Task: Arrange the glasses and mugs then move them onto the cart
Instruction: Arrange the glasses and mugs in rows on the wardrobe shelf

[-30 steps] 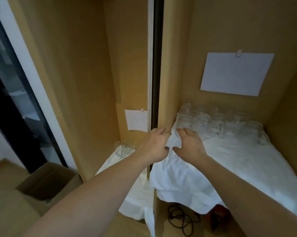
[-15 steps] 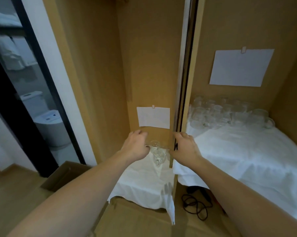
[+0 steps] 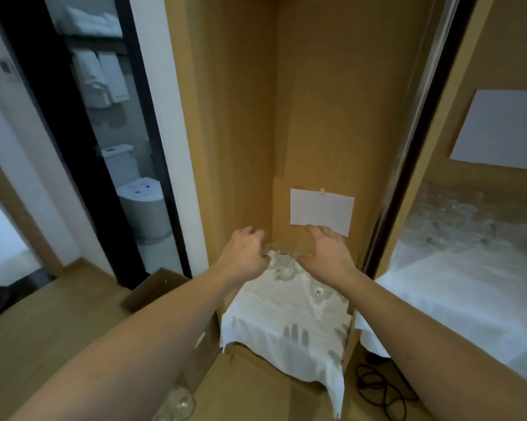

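upright, glasses [image 3: 282, 262] stand between both hands.

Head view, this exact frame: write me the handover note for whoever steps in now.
Left hand and right hand: both reach toward the clear glasses on the white cloth in the narrow left compartment; whether they grip is unclear.
More glassware stands at the back of the right shelf, blurred.
A glass shows at the bottom edge.
Done: nothing visibly moved; no cart in view.
Left: arrange glasses and mugs, carry all to the cart.
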Demonstrator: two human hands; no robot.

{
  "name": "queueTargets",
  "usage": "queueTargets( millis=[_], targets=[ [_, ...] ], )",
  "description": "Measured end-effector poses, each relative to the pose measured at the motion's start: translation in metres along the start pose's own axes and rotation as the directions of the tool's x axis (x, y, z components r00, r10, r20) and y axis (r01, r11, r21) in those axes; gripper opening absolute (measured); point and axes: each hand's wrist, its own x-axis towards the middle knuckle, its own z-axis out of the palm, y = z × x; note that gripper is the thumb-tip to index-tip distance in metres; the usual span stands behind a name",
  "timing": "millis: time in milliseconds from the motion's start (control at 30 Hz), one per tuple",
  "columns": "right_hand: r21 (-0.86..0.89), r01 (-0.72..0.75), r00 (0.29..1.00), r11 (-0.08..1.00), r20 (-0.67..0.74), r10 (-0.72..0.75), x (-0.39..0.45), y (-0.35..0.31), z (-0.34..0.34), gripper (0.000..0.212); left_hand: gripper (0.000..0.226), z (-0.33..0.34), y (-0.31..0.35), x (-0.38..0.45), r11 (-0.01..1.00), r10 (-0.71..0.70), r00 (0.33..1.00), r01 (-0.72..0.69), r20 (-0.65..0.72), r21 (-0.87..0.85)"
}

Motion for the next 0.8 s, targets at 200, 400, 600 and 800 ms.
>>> queueTargets(
  millis=[200, 400, 600, 800],
  targets=[
    [-0.007, -0.023, 0.997, 1.000, 0.067, 0.023, 0.036, 0.007, 0.029, 0.069, 0.062, 0.006, -0.024, 0.044, 0.997, -0.079, 0.996, 0.077, 0.052, 0.032],
    [0.025, -0.079, 0.993, 0.997, 0.094, 0.076, 0.079, 0.035, 0.042, 0.077, 0.061, 0.032, -0.017, 0.095, 0.988, 0.009, 0.989, -0.033, 0.151, 0.153],
    [0.019, -0.119, 0.987, 0.993, 0.106, 0.117, 0.106, 0.058, 0.058, 0.075, 0.063, 0.053, -0.020, 0.132, 0.986, 0.046, 0.981, -0.075, 0.190, 0.146],
    [0.019, -0.182, 0.976, 0.983, 0.122, 0.179, 0.124, 0.063, 0.075, 0.079, 0.067, 0.069, -0.038, 0.154, 0.987, 0.058, 0.969, -0.092, 0.240, 0.132]
  ],
)
